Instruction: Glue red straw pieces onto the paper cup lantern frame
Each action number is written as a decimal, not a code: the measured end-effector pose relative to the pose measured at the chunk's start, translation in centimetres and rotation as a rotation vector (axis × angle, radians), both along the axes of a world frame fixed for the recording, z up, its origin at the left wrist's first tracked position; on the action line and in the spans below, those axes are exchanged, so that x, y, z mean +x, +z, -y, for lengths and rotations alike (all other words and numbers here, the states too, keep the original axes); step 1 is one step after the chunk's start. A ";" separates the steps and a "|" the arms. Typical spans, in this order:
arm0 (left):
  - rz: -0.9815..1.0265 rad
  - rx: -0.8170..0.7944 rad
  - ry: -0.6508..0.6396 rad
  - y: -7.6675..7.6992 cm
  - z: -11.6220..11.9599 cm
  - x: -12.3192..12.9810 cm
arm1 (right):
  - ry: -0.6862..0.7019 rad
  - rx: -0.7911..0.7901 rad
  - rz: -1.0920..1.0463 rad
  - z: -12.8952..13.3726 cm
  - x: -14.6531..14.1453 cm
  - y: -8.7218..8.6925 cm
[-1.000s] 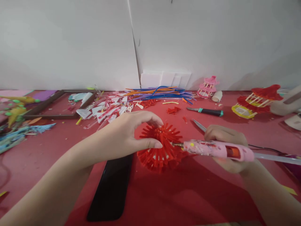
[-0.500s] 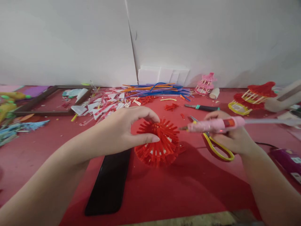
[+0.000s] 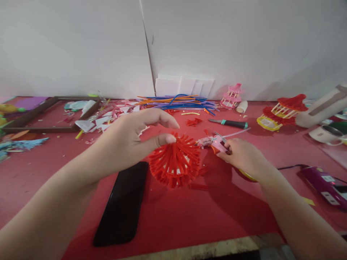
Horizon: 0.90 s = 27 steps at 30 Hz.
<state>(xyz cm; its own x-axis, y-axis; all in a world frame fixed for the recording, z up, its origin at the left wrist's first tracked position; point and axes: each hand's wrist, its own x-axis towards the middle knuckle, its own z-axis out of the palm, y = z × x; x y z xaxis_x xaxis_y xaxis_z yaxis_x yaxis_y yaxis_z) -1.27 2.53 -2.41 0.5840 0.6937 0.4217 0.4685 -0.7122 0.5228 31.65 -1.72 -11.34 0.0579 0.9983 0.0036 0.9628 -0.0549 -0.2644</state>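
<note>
A round, dome-like craft of red pipe cleaner pieces [image 3: 175,162] stands on the red tabletop [image 3: 189,224], its strips fanning from the top. My left hand [image 3: 146,133] hovers at its upper left, thumb and fingers apart, the thumb tip by its top. To the right, my right hand [image 3: 241,155] has its fingers around the handle of a pink hot glue gun [image 3: 207,141], which lies low over the table, nozzle toward the craft. A clear glue stick juts from its rear. Yellow-handled scissors [image 3: 248,176] are partly hidden under my right hand.
A black phone [image 3: 121,206] lies left of the craft. Behind are bundled pipe cleaners [image 3: 176,103], a utility knife [image 3: 230,124], a pink pagoda [image 3: 231,96] and a red-yellow pagoda [image 3: 282,112]. A purple power strip [image 3: 322,186] and a mug [image 3: 325,134] stand right.
My right hand has lowered the glue gun from midair toward the table and turned it. My left thumb and fingers have lifted off the craft's top. The view has shifted slightly.
</note>
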 end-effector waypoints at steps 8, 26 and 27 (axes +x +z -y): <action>0.282 0.174 -0.025 -0.3 -0.5 0.5 | 0.849 0.091 -0.010 1.2 -3.2 -1.0; 0.107 0.262 -0.080 0.7 3.1 1.8 | 0.611 0.545 -0.592 2.1 -3.0 6.1; 0.090 0.280 -0.090 0.9 3.6 1.9 | 0.628 0.548 -0.582 2.2 -3.9 6.9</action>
<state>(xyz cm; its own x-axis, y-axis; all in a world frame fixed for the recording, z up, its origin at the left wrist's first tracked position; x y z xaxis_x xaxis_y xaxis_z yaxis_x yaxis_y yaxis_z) 0.67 -1.07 -1.54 0.5890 0.4904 0.6423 0.3579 -0.8709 0.3367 27.73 -3.94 -4.43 -0.3381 0.7181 0.6083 0.4897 0.6862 -0.5379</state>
